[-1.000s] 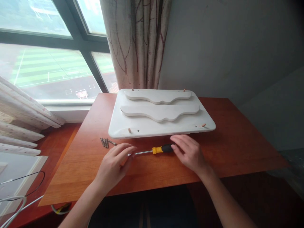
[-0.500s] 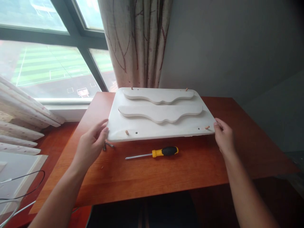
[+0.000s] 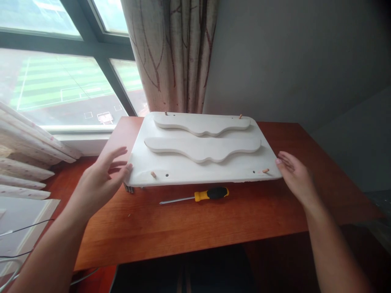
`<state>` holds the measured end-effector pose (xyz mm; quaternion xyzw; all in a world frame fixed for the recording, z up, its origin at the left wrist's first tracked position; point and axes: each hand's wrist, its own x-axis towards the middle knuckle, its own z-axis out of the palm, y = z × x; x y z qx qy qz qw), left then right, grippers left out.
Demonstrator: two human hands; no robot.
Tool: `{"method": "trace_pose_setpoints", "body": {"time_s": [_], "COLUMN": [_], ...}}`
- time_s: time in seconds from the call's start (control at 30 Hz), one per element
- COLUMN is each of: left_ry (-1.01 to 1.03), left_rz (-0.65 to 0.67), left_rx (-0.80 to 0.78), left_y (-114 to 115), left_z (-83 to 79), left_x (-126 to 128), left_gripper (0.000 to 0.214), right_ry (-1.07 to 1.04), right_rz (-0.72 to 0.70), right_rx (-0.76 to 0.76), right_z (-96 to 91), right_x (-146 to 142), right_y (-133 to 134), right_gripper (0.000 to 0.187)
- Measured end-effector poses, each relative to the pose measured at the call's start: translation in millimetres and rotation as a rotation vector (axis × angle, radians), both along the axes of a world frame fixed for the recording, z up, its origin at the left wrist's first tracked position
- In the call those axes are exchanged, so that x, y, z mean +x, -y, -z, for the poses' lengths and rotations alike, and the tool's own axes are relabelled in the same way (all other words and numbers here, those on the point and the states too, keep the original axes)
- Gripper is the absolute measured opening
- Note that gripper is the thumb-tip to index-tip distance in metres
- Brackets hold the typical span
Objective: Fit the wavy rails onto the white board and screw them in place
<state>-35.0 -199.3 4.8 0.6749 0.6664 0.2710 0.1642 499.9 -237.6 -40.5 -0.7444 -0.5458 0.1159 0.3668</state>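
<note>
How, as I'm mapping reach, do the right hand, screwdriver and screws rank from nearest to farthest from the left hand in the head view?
1. Screws: close by the left hand, near the board's left corner.
2. Screwdriver: just off the board's near edge, around its middle.
3. Right hand: at the board's right side.

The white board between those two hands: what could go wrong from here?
The wavy pieces lie on the board; I can't tell whether they're fastened, so if loose they might slide should it tilt. Screws peek out by its near left corner and might get pushed or pinned if the board shifts. The left hand has its fingers spread rather than wrapped around the edge, so lifting this way could be unsteady.
</note>
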Motion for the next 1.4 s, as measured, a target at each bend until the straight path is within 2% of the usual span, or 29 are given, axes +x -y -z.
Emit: {"method": "trace_pose_setpoints", "body": {"time_s": [0.1, 0.2, 0.27, 0.37, 0.63, 0.93, 1.07, 1.17, 1.27, 1.4], "left_ry": [-0.140, -0.331, -0.402, -0.395, -0.346, -0.260, -0.289, -0.323, -0.293, -0.247], "left_rz": [0.123, 0.325, 0.438, 0.496, 0.525, 0.456, 0.451, 0.473, 0.505, 0.542], "left_rx": [0.144, 0.256, 0.300, 0.335, 0.335, 0.298, 0.252, 0.274, 0.320, 0.380], "left_y": [-17, -40, -54, -69, -77, -93, -100, -105, -107, -107], "left_z": [-12.2, -18.5, -17.6, -13.6, -10.7, -19.0, -15.8, -8.9, -4.9, -8.8], "left_x": [10, 24, 31, 36, 32, 28, 26, 22, 21, 26], "left_gripper": [0.054, 0.055, 0.055, 0.051, 0.048, 0.046, 0.052, 0.052, 0.043, 0.040], "right_ry": [0.144, 0.252, 0.322, 0.388, 0.416, 0.264, 0.231, 0.254, 0.310, 0.348], "right_rz": [-0.176, -0.390, -0.500, -0.598, -0.586, -0.561, -0.545, -0.544, -0.605, -0.606], "right_rx": [0.075, 0.118, 0.134, 0.127, 0.128, 0.076, 0.029, 0.054, 0.098, 0.167], "right_z": [-22.9, -40.2, -46.5, -49.2, -44.6, -54.8, -56.2, -52.7, -48.1, -48.2], "right_x": [-4, -15, -21, -25, -25, -20, -19, -19, -21, -24], "right_y": [-22, -48, -64, -78, -86, -99, -107, -110, -111, -109], "right_gripper": [0.062, 0.058, 0.056, 0.056, 0.041, 0.045, 0.046, 0.044, 0.040, 0.037]}}
